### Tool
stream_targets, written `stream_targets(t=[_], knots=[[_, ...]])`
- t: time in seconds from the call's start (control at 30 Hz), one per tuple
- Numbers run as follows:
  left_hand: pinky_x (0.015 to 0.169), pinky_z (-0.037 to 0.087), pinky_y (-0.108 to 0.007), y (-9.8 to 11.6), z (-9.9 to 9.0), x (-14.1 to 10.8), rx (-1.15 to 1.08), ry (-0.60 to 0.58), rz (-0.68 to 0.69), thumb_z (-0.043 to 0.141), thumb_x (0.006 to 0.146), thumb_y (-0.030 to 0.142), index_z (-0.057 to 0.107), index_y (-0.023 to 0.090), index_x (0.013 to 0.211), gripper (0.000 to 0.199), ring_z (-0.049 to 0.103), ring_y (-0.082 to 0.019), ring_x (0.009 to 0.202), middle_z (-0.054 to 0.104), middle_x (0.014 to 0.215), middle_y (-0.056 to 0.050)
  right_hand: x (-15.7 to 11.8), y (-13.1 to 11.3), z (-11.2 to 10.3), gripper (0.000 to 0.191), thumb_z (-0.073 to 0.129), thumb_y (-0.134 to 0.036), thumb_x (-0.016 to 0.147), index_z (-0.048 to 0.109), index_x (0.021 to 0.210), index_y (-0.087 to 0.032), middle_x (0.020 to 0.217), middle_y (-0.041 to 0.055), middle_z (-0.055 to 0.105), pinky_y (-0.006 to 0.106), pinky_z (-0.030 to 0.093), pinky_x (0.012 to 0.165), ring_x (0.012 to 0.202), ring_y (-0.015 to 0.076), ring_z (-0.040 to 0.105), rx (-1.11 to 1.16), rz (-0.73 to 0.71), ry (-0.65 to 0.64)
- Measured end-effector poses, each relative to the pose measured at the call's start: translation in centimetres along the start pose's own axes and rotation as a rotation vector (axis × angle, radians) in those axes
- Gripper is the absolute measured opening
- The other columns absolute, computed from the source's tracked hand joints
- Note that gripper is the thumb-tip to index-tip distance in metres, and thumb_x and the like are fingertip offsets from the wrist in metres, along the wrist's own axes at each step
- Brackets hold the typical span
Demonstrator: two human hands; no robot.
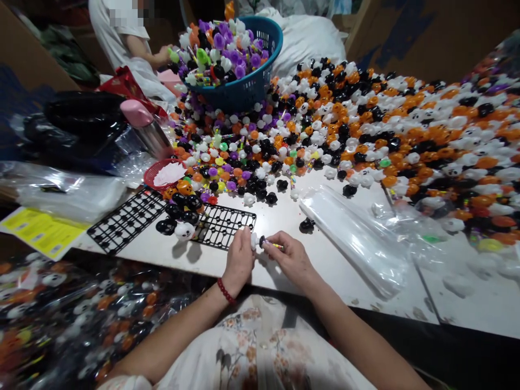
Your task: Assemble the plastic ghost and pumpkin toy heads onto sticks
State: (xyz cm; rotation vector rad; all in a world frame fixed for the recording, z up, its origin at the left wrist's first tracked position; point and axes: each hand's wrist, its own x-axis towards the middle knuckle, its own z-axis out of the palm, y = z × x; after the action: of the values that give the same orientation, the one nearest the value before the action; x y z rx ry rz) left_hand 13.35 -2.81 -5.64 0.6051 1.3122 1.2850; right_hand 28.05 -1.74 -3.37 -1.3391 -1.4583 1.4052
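Close in front of my body, my left hand (239, 257) is closed, its fingers at the white end of a small toy (254, 241). My right hand (291, 258) pinches a thin tube with coloured stripes (278, 246) at the other end, beside a black part (262, 241). Whether the white and black parts are joined I cannot tell. Left of my hands lies a black plastic grid rack (227, 223). Several black, orange and white figure heads stand at its left end, among them a white ghost-like head (185, 231).
A large heap of small figures (345, 119) covers the back and right of the table. Behind it stands a full blue basket (276, 40). Clear plastic bags (353, 238) lie at right. A second rack (125, 222), red basket (151, 176) and tumbler (152, 135) are at left. Another person (122, 49) sits behind.
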Motion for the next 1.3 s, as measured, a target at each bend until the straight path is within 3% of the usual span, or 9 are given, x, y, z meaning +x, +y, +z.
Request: stream_targets(t=[0.1,0.17,0.3,0.47,0.57,0.83,1.0,1.1,1.3], knots=[[0.060,0.038,-0.027,-0.5,0.1,-0.2,0.439,0.061,0.188,0.042,0.097,0.049,0.050,0.021,0.074,0.037,0.044,-0.014,0.063,0.049,0.069,0.002,-0.3,0.4,1.0,0.025,0.066,-0.043,0.082,0.062,0.084,-0.019,0.072,0.0009,0.066,0.028,0.049,0.061,0.066,0.0167,0.062,0.045,0.025,-0.034],[0.065,0.040,-0.029,-0.7,0.1,-0.4,0.533,0.070,0.220,0.038,0.097,0.049,0.049,0.021,0.075,0.038,0.045,-0.015,0.067,0.050,0.071,0.001,-0.4,0.6,1.5,0.023,0.065,-0.042,0.082,0.060,0.084,-0.019,0.072,0.0004,0.065,0.029,0.050,0.062,0.066,0.0169,0.062,0.076,0.023,-0.058],[0.063,0.040,-0.028,0.2,-0.2,-0.2,0.475,0.023,0.213,0.035,0.097,0.056,0.049,0.021,0.079,0.041,0.045,-0.015,0.066,0.048,0.072,0.002,-0.1,0.5,1.2,0.017,0.059,-0.037,0.089,0.061,0.088,-0.020,0.077,0.0007,0.067,0.030,0.050,0.067,0.071,0.0172,0.063,0.004,-0.075,-0.102],[0.058,0.041,-0.025,2.6,-1.2,0.2,0.377,-0.041,0.297,0.037,0.097,0.057,0.053,0.022,0.097,0.039,0.046,-0.013,0.063,0.050,0.076,0.001,1.2,-0.4,0.2,0.011,0.056,-0.021,0.092,0.067,0.096,-0.021,0.090,0.0058,0.066,0.035,0.045,0.082,0.089,0.0219,0.056,-0.465,-0.471,-0.064],[0.062,0.044,-0.025,3.1,-1.7,0.1,0.299,-0.100,0.275,0.041,0.096,0.056,0.054,0.022,0.110,0.039,0.051,-0.013,0.068,0.055,0.083,0.000,1.9,-0.8,0.4,0.009,0.058,-0.018,0.091,0.066,0.095,-0.020,0.090,0.0073,0.064,0.036,0.043,0.081,0.088,0.0233,0.051,-0.630,-0.556,-0.032],[0.075,0.048,-0.022,2.8,-3.2,-0.4,0.149,-0.202,0.230,0.069,0.084,0.041,0.053,0.023,0.125,0.048,0.058,-0.011,0.081,0.063,0.099,-0.002,3.1,-0.5,2.1,0.014,0.055,-0.009,0.088,0.062,0.084,-0.021,0.078,0.0023,0.061,0.031,0.042,0.072,0.080,0.0200,0.052,-0.542,-0.413,-0.136],[0.073,0.048,-0.022,3.4,-3.7,-0.3,0.173,-0.058,0.297,0.071,0.082,0.041,0.056,0.021,0.113,0.039,0.058,-0.011,0.080,0.063,0.093,0.000,3.9,-0.2,3.1,0.011,0.060,-0.014,0.086,0.063,0.095,-0.020,0.092,0.0052,0.064,0.033,0.043,0.079,0.089,0.0212,0.054,-0.530,-0.439,-0.080],[0.069,0.048,-0.023,3.6,-4.1,-0.2,0.346,0.019,0.369,0.068,0.084,0.043,0.059,0.020,0.113,0.038,0.057,-0.012,0.075,0.063,0.090,-0.001,4.8,-0.1,4.3,0.005,0.058,-0.014,0.085,0.059,0.085,-0.019,0.088,0.0043,0.060,0.030,0.043,0.072,0.079,0.0182,0.054,-0.536,-0.408,-0.136],[0.078,0.053,-0.029,4.5,-5.0,-0.3,0.531,0.139,0.471,0.062,0.088,0.043,0.060,0.018,0.119,0.039,0.064,-0.017,0.088,0.068,0.102,-0.007,6.7,-0.5,7.5,0.012,0.059,-0.018,0.080,0.060,0.092,-0.019,0.088,0.0031,0.065,0.030,0.044,0.070,0.079,0.0191,0.058,-0.382,-0.333,-0.180]])
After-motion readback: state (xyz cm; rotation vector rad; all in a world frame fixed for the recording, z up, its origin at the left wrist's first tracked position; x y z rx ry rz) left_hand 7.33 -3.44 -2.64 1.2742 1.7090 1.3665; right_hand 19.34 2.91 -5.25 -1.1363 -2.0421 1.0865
